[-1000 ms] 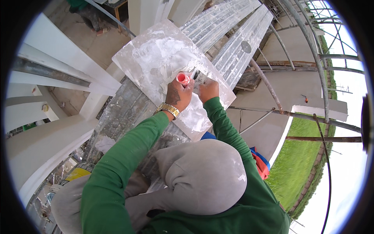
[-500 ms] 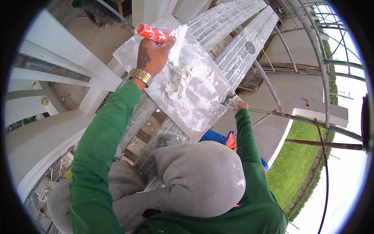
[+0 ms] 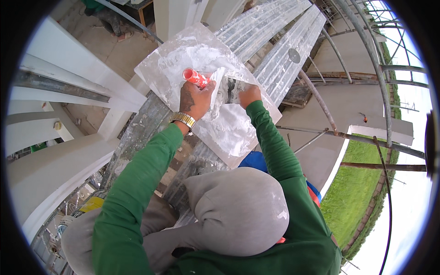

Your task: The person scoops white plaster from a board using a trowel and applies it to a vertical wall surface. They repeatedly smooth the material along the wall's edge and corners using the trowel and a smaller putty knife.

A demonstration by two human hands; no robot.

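My left hand [image 3: 196, 101] is wrapped round the red, plaster-smeared handle of a plastering trowel [image 3: 194, 77], whose blade is coated in white. Facing it, my right hand [image 3: 250, 95] grips a scraper [image 3: 233, 90] with a dark, plaster-covered blade; its handle is hidden in my fist. The two blades come close together with wet white plaster [image 3: 214, 109] between and on them; whether they touch I cannot tell. Both tools are over a pale square board [image 3: 233, 146], smeared with plaster.
Beneath the board run ribbed metal scaffold planks [image 3: 288, 55]. My bent knee [image 3: 238, 211] in grey trousers is close to its near edge. Scaffold pipes [image 3: 321, 103] rise on the right beside a drop to grass [image 3: 353, 183]. White beams [image 3: 78, 78] stand left; another person [image 3: 107, 20] is below.
My right hand has moved from the board's right edge up and left to its middle. The left hand has come down and right, bringing the trowel to meet the scraper over the plaster.
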